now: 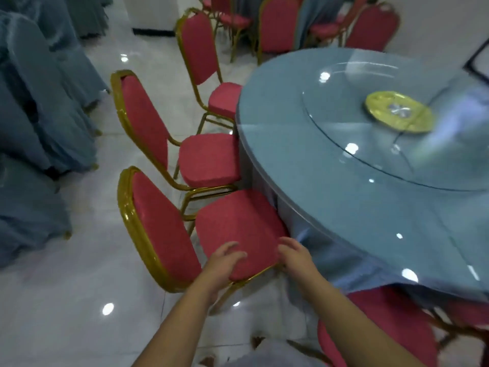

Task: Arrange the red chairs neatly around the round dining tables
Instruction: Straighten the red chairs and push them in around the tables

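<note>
Left hand (pixel 225 260) grips near chair (pixel 238 229) seat edge; right hand (pixel 293 256) at front corner, grip unclear. Push square under table (pixel 291 128), match neighbour chair (pixel 209 160) spacing.

The single head view looks steeply down, close over the round table's (pixel 344 181) near edge.

red chairs (pixel 238 223), gold frames, blue tablecloth (pixel 330 260)
</note>
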